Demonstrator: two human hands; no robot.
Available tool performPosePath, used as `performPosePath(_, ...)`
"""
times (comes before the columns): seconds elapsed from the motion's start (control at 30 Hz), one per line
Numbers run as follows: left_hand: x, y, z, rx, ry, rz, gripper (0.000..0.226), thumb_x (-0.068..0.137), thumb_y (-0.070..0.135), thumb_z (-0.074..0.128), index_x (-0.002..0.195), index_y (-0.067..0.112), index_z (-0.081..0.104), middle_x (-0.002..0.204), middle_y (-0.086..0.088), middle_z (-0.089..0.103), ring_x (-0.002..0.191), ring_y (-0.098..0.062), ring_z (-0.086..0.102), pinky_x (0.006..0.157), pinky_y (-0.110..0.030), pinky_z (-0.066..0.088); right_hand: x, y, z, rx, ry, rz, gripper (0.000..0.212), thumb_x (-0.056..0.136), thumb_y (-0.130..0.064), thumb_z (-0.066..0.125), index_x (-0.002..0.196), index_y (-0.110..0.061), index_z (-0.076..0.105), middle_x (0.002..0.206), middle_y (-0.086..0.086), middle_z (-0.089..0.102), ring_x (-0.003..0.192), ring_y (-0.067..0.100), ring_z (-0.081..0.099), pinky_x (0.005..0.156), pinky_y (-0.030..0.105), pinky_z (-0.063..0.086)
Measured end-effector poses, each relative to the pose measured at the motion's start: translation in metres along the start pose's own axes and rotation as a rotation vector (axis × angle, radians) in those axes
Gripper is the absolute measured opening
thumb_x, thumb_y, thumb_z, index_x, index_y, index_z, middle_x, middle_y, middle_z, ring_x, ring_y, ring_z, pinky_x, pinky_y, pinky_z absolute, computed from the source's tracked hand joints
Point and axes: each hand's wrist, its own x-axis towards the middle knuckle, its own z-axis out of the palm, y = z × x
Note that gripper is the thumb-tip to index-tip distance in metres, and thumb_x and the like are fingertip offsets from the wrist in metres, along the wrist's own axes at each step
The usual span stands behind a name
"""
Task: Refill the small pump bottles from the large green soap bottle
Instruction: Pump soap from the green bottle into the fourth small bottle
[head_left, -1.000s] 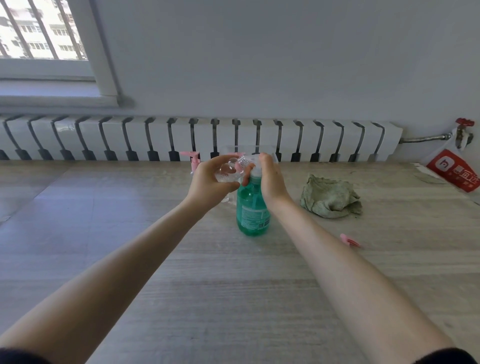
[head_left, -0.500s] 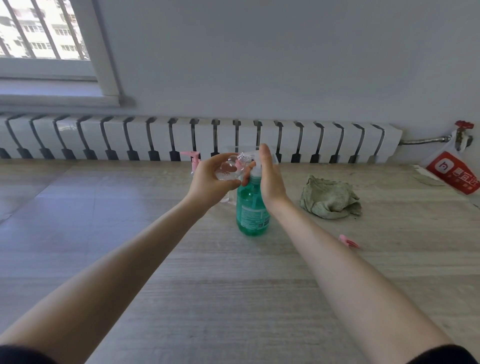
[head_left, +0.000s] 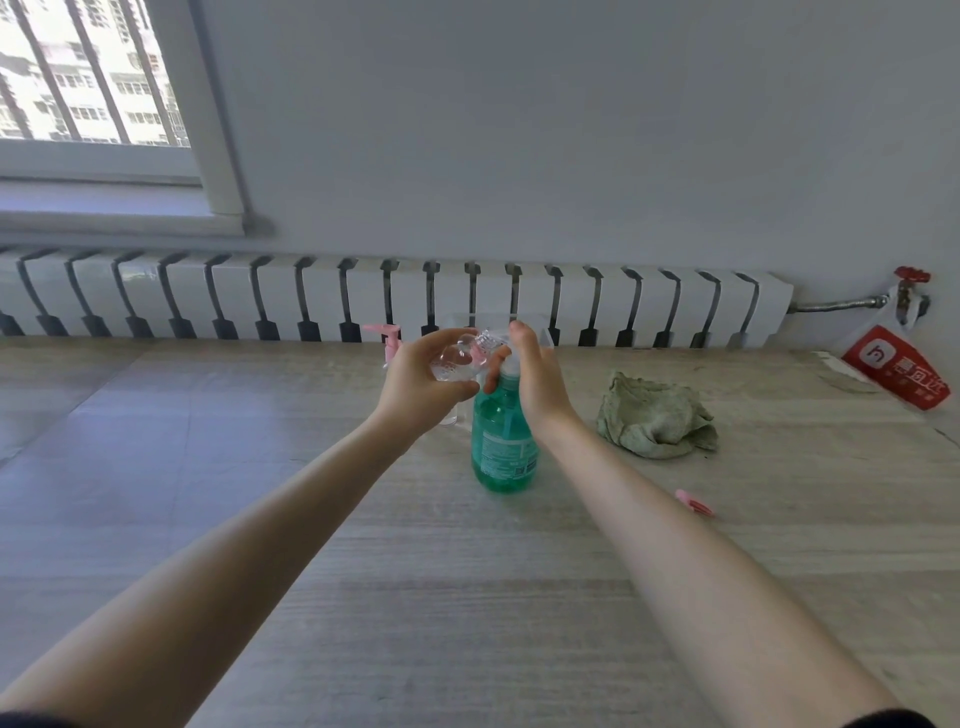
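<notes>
Two hands meet near the worktop's (head_left: 467, 597) far edge: the left hand (head_left: 415, 384) wraps the light, probably slippery small pump bottle (head_left: 457, 361) round its body, while the right hand (head_left: 540, 379) rests straight-fingered on the heavier green soap bottle (head_left: 504, 447).

I observe both forearms bare, with a dark left sleeve (head_left: 26, 723) and dark right sleeve (head_left: 893, 721) at the lower edge.

Large translucent green plastic soap bottle (head_left: 503, 447): upright, labelled. Small clear plastic bottle (head_left: 457, 361): uncapped, held tilted at its upper left, neck toward its top. Pink-pumped clear bottle (head_left: 390, 340): upright behind-left. Loose pink pump (head_left: 694, 502): lying right.
</notes>
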Motion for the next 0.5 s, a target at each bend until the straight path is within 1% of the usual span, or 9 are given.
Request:
performPosePath(0.07,-0.0004,-0.001,0.0004,-0.002,0.001,0.004,0.059,0.07,-0.003,0.076,0.121,0.02,0.06,0.103,0.006,0.065,0.098,-0.008,0.061,0.086,-0.022,0.048,-0.0005,0.0004,0.0,-0.001,0.01,-0.001,0.066,0.075,-0.069,0.026,0.058,-0.012,0.055,0.063,0.014,0.06,0.067,0.025,0.056,0.092,0.054,0.045)
performPosePath(0.13,-0.0015,-0.0015,0.0003,-0.006,-0.003,0.011,0.059,0.07,-0.004,0.075,0.118,0.025,0.059,0.098,0.011,0.064,0.095,-0.003,0.06,0.081,-0.017,0.047,-0.0009,-0.0005,0.0002,0.0,0.005,-0.002,0.059,0.077,-0.063,0.027,0.052,-0.017,0.053,0.058,0.008,0.058,0.066,0.024,0.054,0.092,0.054,0.046)
performPosePath(0.2,-0.0027,-0.0021,-0.0005,-0.01,-0.01,0.009,0.058,0.07,-0.005,0.075,0.117,0.025,0.059,0.095,0.014,0.063,0.093,-0.002,0.059,0.08,-0.015,0.047,0.0002,0.0003,0.0007,0.006,0.006,-0.005,0.057,0.076,-0.062,0.029,0.055,-0.015,0.054,0.059,0.009,0.055,0.065,0.024,0.052,0.091,0.056,0.046)
performPosePath(0.27,-0.0033,-0.002,-0.0007,-0.008,-0.012,0.002,0.057,0.071,-0.005,0.075,0.119,0.022,0.059,0.095,0.013,0.062,0.092,-0.001,0.058,0.078,-0.014,0.047,0.0015,0.0013,0.001,0.013,0.011,-0.005,0.056,0.074,-0.062,0.03,0.064,-0.013,0.056,0.062,0.011,0.054,0.065,0.025,0.051,0.09,0.058,0.046)
performPosePath(0.33,-0.0034,-0.0024,-0.0004,-0.005,-0.01,0.0,0.057,0.071,-0.005,0.075,0.116,0.026,0.058,0.094,0.014,0.062,0.091,0.001,0.058,0.075,-0.012,0.046,0.002,0.0032,0.0016,0.017,0.016,-0.006,0.056,0.074,-0.062,0.03,0.066,-0.013,0.056,0.063,0.011,0.054,0.065,0.025,0.051,0.089,0.057,0.046)
performPosePath(0.4,-0.0029,-0.0028,0.0003,-0.004,-0.008,0.003,0.057,0.07,-0.005,0.075,0.115,0.027,0.058,0.095,0.012,0.063,0.092,0.0,0.058,0.075,-0.012,0.045,0.0021,0.0041,0.0016,0.013,0.023,-0.009,0.058,0.075,-0.063,0.03,0.068,-0.012,0.057,0.064,0.013,0.053,0.065,0.025,0.049,0.089,0.058,0.046)
performPosePath(0.43,-0.0022,-0.0033,0.0004,-0.002,-0.008,0.001,0.057,0.07,-0.005,0.075,0.116,0.024,0.059,0.097,0.01,0.063,0.093,-0.002,0.059,0.076,-0.012,0.045,0.0024,0.0039,0.0015,0.006,0.024,-0.008,0.059,0.075,-0.063,0.03,0.067,-0.012,0.057,0.064,0.013,0.053,0.065,0.025,0.049,0.089,0.059,0.046)
performPosePath(0.5,-0.0019,-0.0038,0.0003,0.005,-0.007,-0.007,0.056,0.07,-0.005,0.075,0.119,0.019,0.06,0.098,0.007,0.064,0.094,-0.006,0.06,0.078,-0.012,0.045,0.001,0.0027,0.0012,-0.01,0.012,-0.009,0.058,0.075,-0.064,0.03,0.057,-0.014,0.054,0.062,0.012,0.054,0.065,0.025,0.052,0.09,0.057,0.046)
